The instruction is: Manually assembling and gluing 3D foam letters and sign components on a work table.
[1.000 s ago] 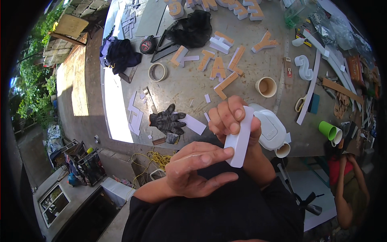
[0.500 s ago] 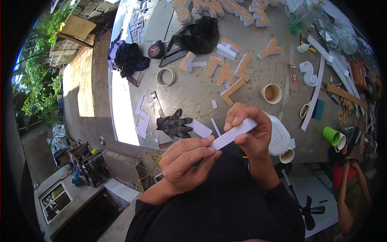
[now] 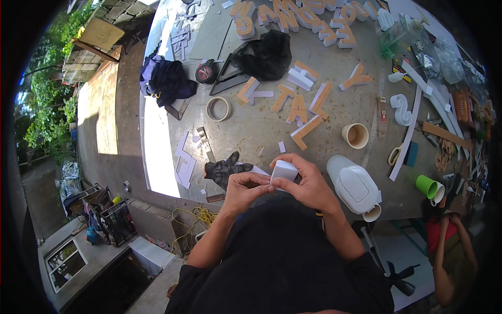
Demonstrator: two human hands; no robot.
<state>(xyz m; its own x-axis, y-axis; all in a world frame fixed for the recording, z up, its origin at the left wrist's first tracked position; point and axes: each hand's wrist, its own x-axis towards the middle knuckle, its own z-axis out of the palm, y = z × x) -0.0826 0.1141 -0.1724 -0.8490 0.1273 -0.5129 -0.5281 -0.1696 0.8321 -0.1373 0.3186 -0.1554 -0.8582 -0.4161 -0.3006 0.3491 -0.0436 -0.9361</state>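
Observation:
A white bar-shaped piece [image 3: 285, 170] is held in front of my chest, over the table's near edge, with one end tilted up. My right hand [image 3: 312, 187] is closed round it, thumb on the near side and fingers on the far side. Pinching at its left side are the fingertips of my left hand [image 3: 243, 191]. Just beyond the left hand lies a dark grey work glove [image 3: 226, 168], beside a flat white strip [image 3: 257, 170] partly covered by my hand. Block letters [image 3: 297, 108] with tan faces and white sides stand farther up the table.
Left of centre are a tape roll [image 3: 218, 109], a tape measure [image 3: 206, 71] and black mesh cloth [image 3: 269, 55]. To the right stand a beige cup [image 3: 355, 136], a white lidded container [image 3: 355, 186] and scissors [image 3: 395, 155]. Another person's arms [image 3: 447, 251] show at lower right.
The white piece has moved down and left, turning from lengthwise across my view to nearly end-on. Both hands have drawn closer together around it.

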